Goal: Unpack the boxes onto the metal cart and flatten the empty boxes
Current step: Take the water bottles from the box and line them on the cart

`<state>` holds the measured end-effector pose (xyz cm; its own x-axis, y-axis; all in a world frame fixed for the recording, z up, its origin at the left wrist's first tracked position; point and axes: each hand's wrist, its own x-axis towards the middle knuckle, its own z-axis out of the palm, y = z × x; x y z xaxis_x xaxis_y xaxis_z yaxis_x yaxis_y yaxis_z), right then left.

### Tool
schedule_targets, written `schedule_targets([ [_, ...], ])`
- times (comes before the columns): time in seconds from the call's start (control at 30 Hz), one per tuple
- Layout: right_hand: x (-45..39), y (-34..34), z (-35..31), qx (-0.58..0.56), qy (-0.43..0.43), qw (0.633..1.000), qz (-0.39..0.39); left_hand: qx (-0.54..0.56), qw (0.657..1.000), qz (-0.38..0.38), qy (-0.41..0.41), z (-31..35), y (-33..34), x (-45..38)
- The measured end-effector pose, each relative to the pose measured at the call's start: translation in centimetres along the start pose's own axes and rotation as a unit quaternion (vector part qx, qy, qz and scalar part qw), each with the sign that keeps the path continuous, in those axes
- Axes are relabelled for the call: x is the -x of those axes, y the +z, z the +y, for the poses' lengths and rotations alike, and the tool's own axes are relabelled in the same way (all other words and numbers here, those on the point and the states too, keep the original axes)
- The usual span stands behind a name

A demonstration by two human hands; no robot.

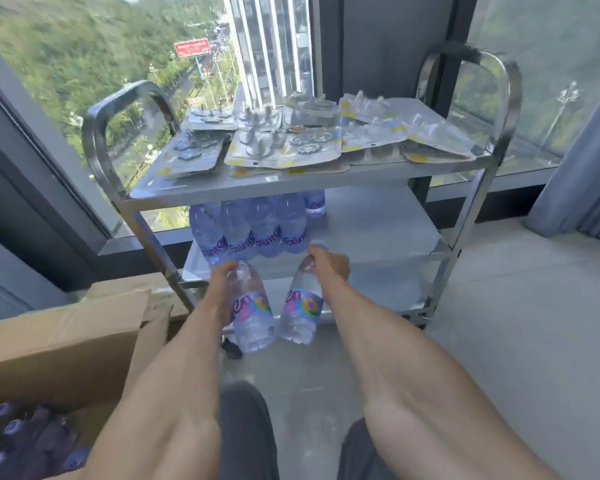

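Both hands are curled tight at the necks of water bottles: the left hand point(222, 282) grips one bottle point(252, 313) near its cap, and the right hand point(328, 263) holds a second bottle point(302, 310) the same way, both hanging just in front of the metal cart point(361, 216). On the cart's middle shelf a row of bottles point(253, 226) stands at the left, with blister packs point(291, 140) covering the top shelf. An open cardboard box point(63, 348) at lower left holds more capped bottles point(21, 441).
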<state>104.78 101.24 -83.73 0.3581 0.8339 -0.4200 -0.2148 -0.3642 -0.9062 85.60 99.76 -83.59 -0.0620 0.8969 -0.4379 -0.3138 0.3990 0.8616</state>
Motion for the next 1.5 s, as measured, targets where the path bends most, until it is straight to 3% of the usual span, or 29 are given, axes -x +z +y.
schedule_targets([
  [0.1, -2.2, -1.2, -3.4, 0.075, -0.125, 0.989, 0.016, -0.044, 0.998, 0.023, 0.037, 0.2, 5.3, -1.1],
  [0.27, -5.7, -1.1, -6.8, 0.069, -0.272, 0.958, 0.051, -0.041, 0.988, 0.12, 0.083, 0.4, 10.2, -3.1],
  [0.5, -9.5, 0.1, -7.4, 0.128, -0.362, 0.922, 0.048, -0.075, 0.97, 0.179, 0.143, -0.2, 10.4, -6.8],
  [0.73, -11.8, 1.2, -6.5, 0.208, -0.325, 0.922, -0.003, -0.05, 0.977, 0.162, 0.128, -1.3, 10.7, -7.6],
  [0.87, -11.5, 1.4, -5.3, 0.195, -0.301, 0.933, -0.015, -0.071, 0.976, 0.155, 0.137, -2.9, 10.1, -10.1],
  [1.07, -9.2, -1.9, -0.9, 0.212, -0.248, 0.94, 0.099, -0.093, 0.972, 0.15, 0.154, -0.3, 12.6, -5.4],
  [1.2, -6.5, -3.5, 0.2, 0.193, -0.16, 0.965, -0.072, -0.103, 0.971, 0.135, 0.167, -0.3, 13.2, -5.8],
  [1.3, -5.0, -4.1, 0.0, 0.15, -0.116, 0.974, -0.125, -0.104, 0.97, 0.12, 0.184, -1.1, 14.2, -5.0],
  [1.4, -4.2, -5.1, -0.3, 0.229, -0.123, 0.938, -0.23, -0.137, 0.966, 0.115, 0.185, -1.5, 15.1, -4.2],
  [1.43, -4.1, -5.4, -0.2, 0.264, -0.136, 0.927, -0.23, -0.15, 0.965, 0.112, 0.182, -1.6, 15.5, -4.2],
  [1.5, -4.1, -6.0, -0.2, 0.273, -0.142, 0.938, -0.159, -0.172, 0.961, 0.102, 0.189, -1.6, 16.6, -4.1],
])
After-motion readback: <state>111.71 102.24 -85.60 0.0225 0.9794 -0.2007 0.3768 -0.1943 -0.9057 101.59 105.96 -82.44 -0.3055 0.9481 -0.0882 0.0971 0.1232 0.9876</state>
